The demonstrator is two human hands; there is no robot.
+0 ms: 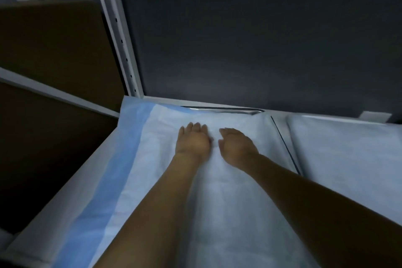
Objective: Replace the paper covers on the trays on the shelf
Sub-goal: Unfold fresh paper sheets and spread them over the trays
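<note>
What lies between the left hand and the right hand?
In the head view, only a narrow bare strip of the paper cover lies between the left hand and the right hand; both rest flat on it.

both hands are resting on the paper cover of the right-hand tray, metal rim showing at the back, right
Wrong tray. The head view shows the left hand and right hand resting on the paper cover of the left-hand tray; its metal rim shows at the back.

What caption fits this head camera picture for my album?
Left hand and right hand press a blue paper cover flat on a shelf tray.
</note>
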